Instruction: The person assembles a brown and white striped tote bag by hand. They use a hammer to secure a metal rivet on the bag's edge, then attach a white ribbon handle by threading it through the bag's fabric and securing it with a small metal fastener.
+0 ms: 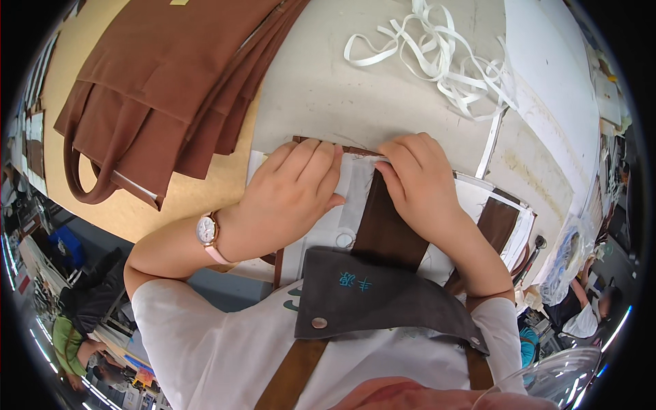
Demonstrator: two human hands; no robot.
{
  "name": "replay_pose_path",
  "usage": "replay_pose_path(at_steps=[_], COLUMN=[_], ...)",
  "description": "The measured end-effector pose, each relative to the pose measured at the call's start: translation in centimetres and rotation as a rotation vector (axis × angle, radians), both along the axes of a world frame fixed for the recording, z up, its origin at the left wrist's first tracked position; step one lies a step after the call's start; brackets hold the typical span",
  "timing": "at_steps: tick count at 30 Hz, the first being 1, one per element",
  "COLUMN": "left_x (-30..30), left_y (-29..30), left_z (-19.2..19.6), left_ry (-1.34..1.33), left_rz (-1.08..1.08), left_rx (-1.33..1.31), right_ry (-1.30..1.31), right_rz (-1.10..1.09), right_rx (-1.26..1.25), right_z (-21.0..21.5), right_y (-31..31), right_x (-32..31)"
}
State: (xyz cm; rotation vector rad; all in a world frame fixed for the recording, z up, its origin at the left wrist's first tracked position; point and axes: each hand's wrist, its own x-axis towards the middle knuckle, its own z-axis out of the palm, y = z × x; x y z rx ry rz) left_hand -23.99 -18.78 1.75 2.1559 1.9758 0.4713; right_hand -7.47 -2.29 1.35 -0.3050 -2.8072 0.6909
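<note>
Two hands at work on a table, seen from above; listed near to far.

Nearest: the person's own chest, w/ a white shirt (205, 342), a grey apron bib (383, 301) and a brown strap (290, 376) running down from a metal snap.

Left wrist: a watch (207, 231) w/ a pink band, dial facing up.

Left hand (290, 191): palm down, fingers together and bent, tips pressing the far edge of a white sheet (355, 184). Not wrapped round anything; it pins the work flat.

Right hand (420, 181): knuckles up, fingers curled, tips at the same far edge, just beside the left hand's tips. Thumb and fingers appear pinched on the folded fabric edge, but the exact hold is hidden under the fingers.

Work piece: a brown fabric strip (386, 229) lies over the white sheet, between the two hands, running from the fingertips back toward the apron. A thin brown edge (352, 148) shows just past the fingertips. More brown fabric (499, 219) lies to the right, partly under the right forearm.

Table (342, 89): pale grey, scuffed.

Far right: a loose tangle of white tape (444, 61), well apart from the hands.

Far left: a stack of brown fabric pieces (178, 75) w/ a loop handle (85, 184), resting on a tan board (198, 191).
</note>
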Motion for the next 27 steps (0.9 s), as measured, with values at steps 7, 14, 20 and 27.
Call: replay_pose_path(at_steps=[7, 14, 20, 27], left_x=[-0.1, 0.3, 0.3, 0.5], left_y=[-0.2, -0.3, 0.1, 0.0], left_z=[-0.3, -1.0, -0.7, -1.0], left_ry=[0.002, -0.008, 0.001, -0.008], left_rz=[-0.002, 0.035, 0.029, 0.036], left_rx=[0.036, 0.098, 0.053, 0.079], right_ry=[-0.138, -0.229, -0.088, 0.147], right_rz=[-0.073, -0.072, -0.112, 0.206], right_rx=[-0.137, -0.238, -0.190, 0.042], right_z=[0.9, 1.4, 0.0, -1.8], right_y=[-0.2, 0.2, -0.5, 1.3], right_x=[-0.7, -1.7, -1.6, 0.1])
